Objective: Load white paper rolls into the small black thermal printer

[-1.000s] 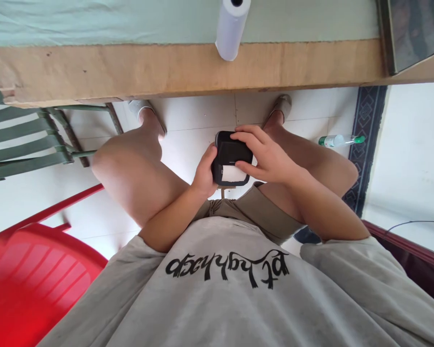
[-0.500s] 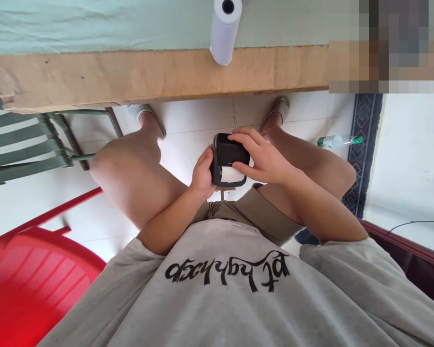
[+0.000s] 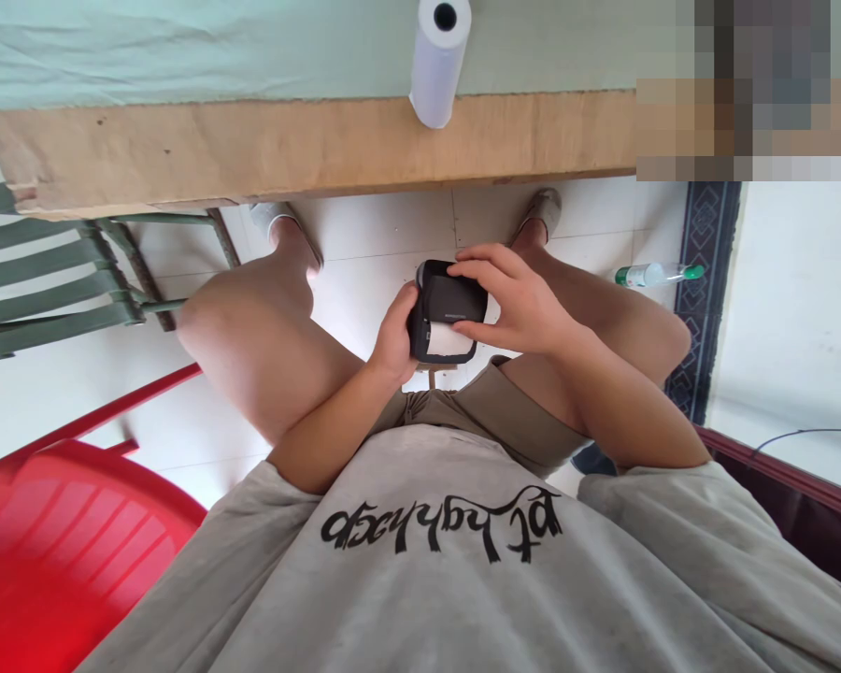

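Black printer (image 3: 447,313) held between the knees, below the bench (image 3: 308,140) edge. Left hand (image 3: 394,338) wrapped around its left side, thumb on the front edge. Right hand (image 3: 515,299) curled over the top and right side, fingers on the lid, thumb at the white paper (image 3: 447,341) showing in the slot. Spare paper roll (image 3: 438,61) lies on the bench above, well apart. Bottle (image 3: 655,273) on the floor to the right. Red chair (image 3: 70,542) lower left.

Hands: both raised above the lap, arms bent.
Left hand (image 3: 394,343) is curled in a grip; right hand (image 3: 522,301) is arched, fingers (image 3: 477,269) spread.
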Demonstrator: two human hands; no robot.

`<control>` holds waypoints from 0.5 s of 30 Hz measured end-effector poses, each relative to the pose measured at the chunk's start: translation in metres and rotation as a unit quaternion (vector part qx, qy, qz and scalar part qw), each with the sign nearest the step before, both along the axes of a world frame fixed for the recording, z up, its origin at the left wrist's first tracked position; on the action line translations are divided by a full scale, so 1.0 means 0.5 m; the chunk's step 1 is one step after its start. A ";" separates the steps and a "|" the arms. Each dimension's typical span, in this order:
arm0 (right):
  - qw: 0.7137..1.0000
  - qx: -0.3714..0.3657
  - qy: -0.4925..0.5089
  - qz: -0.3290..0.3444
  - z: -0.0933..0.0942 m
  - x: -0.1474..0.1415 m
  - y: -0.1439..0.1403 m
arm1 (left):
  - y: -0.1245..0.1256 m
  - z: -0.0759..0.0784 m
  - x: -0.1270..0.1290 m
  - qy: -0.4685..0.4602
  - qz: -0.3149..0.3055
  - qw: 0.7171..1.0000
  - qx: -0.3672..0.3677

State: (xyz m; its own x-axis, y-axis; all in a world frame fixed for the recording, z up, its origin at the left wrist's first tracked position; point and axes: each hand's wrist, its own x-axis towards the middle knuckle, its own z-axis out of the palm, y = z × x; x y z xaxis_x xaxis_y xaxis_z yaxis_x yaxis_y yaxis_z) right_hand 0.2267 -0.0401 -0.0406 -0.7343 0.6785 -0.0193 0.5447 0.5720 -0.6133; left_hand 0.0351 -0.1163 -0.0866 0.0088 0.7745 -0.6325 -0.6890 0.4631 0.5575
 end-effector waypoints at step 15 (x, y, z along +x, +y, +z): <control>0.967 0.118 -0.171 -0.148 0.016 -0.035 -0.018 | -0.005 0.001 0.003 0.029 -0.039 0.999 -0.014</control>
